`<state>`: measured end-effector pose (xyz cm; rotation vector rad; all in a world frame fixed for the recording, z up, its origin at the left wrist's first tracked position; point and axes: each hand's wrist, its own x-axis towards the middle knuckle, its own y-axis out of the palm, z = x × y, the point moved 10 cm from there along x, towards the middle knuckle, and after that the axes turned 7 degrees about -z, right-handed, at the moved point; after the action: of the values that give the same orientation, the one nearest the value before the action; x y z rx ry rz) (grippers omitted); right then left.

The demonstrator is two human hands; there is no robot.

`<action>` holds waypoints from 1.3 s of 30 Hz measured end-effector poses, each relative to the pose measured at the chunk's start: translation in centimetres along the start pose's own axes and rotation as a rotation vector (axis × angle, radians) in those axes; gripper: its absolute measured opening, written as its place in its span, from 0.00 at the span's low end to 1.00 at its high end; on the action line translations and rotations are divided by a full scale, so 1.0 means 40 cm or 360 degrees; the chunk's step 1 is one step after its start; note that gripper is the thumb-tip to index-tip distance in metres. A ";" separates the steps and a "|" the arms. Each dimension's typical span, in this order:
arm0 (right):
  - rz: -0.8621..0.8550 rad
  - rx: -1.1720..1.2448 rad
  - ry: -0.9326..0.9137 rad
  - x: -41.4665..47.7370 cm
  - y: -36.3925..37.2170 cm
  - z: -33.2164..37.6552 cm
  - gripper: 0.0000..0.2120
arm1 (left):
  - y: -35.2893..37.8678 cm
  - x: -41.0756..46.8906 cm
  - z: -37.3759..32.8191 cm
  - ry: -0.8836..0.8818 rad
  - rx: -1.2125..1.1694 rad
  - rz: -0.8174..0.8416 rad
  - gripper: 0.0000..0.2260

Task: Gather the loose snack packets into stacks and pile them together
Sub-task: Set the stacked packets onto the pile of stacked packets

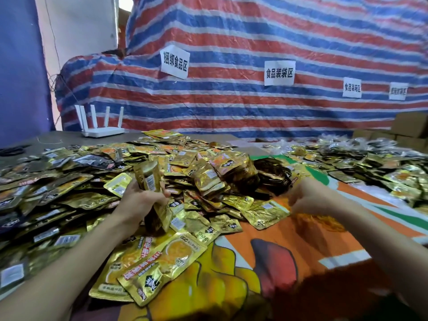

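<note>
A big heap of loose gold snack packets covers the table in front of me. My left hand grips an upright stack of gold packets, which sticks out above and below my fingers. My right hand is further right, its fingers curled, pinching the edge of a flat gold packet at the heap's near right edge. Two larger gold-and-orange packets lie flat just below my left forearm.
An orange printed cloth covers the near right table. More packets spread at the far right. A white router stands at the back left before a red, blue and white striped tarp with paper signs. Cardboard boxes at far right.
</note>
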<state>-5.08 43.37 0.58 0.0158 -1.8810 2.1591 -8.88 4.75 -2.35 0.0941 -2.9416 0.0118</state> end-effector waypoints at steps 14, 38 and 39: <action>0.0027 -0.0416 0.0064 -0.030 0.018 -0.022 0.12 | -0.005 0.001 -0.011 -0.0044 -0.0353 -0.0048 0.18; -0.0391 0.1622 -0.0920 -0.023 -0.017 0.677 0.07 | -0.004 -0.003 0.004 -0.0453 -0.0813 0.0165 0.17; -0.0374 0.1665 -0.0932 -0.021 -0.001 0.677 0.07 | -0.010 -0.001 0.008 -0.0450 -0.0744 0.0140 0.15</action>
<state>-8.93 16.86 4.61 1.0885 -0.6338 2.8465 -8.86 4.35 -2.68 -0.1125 -3.1292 -0.7262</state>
